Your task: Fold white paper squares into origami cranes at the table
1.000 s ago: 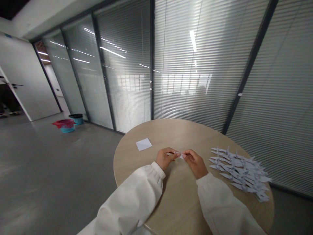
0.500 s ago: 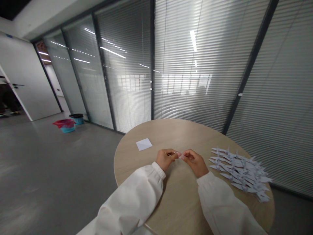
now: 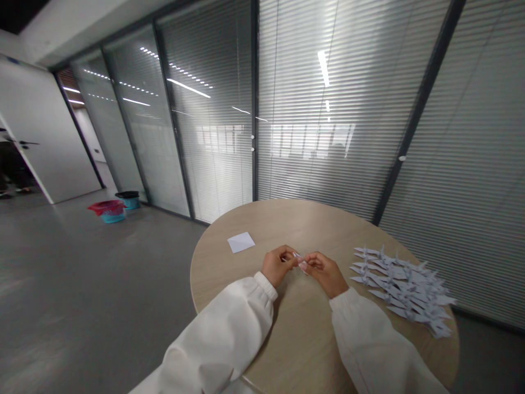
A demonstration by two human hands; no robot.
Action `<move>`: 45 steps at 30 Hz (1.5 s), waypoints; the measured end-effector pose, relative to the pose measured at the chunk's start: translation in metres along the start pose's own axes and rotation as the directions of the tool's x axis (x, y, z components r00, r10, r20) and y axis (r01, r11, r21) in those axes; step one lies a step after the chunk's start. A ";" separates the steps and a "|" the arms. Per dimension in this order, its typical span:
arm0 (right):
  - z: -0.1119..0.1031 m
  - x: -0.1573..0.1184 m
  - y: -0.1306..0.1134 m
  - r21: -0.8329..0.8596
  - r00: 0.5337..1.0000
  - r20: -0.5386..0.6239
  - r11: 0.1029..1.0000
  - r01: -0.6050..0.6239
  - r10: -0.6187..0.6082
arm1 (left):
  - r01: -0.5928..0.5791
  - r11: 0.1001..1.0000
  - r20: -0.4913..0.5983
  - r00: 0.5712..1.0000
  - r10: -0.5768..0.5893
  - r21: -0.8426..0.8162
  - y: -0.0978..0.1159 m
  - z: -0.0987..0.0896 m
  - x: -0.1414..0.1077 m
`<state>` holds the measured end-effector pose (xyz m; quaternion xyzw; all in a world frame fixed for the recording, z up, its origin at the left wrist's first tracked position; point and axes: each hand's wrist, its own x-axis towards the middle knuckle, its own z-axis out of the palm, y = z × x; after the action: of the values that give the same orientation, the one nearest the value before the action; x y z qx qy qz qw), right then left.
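Over the middle of the round wooden table point(image 3: 303, 328), my left hand point(image 3: 279, 264) and my right hand point(image 3: 326, 272) meet at the fingertips. Both pinch a small piece of folded white paper point(image 3: 298, 256), mostly covered by the fingers. A flat white paper square point(image 3: 241, 242) with a diagonal crease lies beyond my left hand, to the left. To the right of my right hand, several folded paper cranes point(image 3: 404, 282) sit close together in rows.
Glass partitions with blinds point(image 3: 320, 109) stand behind the table. On the floor at the left are a blue bin with a red liner point(image 3: 107, 210) and one with a black liner point(image 3: 130, 201). A person's legs point(image 3: 14, 169) show beyond the door point(image 3: 45, 131).
The fingers of both hands have shifted slightly around the small paper, and a bit more of its white edge shows above the fingertips.
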<state>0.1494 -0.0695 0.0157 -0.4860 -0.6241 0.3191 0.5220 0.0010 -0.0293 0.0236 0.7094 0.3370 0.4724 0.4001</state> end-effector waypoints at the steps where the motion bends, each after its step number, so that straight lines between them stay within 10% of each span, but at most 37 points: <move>1: 0.000 0.000 -0.001 0.003 1.000 0.018 1.000 -0.016 0.016 | 0.000 1.000 0.000 1.000 0.000 0.027 -0.001 0.000 0.000; 10: -0.002 0.001 0.005 0.048 0.991 0.093 0.994 -0.102 0.098 | -0.030 0.984 -0.005 1.000 0.031 0.174 -0.001 -0.002 -0.001; 20: -0.001 0.001 0.001 0.156 0.988 0.034 0.975 -0.156 0.153 | 0.131 0.972 0.136 0.985 -0.105 -0.198 -0.005 0.001 0.004; 37: 0.012 -0.004 0.005 0.297 0.983 0.094 0.937 -0.182 0.161 | 0.087 0.972 0.089 0.994 -0.069 -0.218 -0.005 0.009 -0.002; 45: 0.002 -0.002 0.002 -0.103 0.996 0.009 0.991 -0.083 0.085 | 0.030 0.995 0.044 0.999 -0.026 -0.092 -0.012 0.006 0.002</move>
<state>0.1483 -0.0703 0.0125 -0.5359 -0.6222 0.3114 0.4783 0.0056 -0.0233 0.0122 0.6951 0.3162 0.4667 0.4462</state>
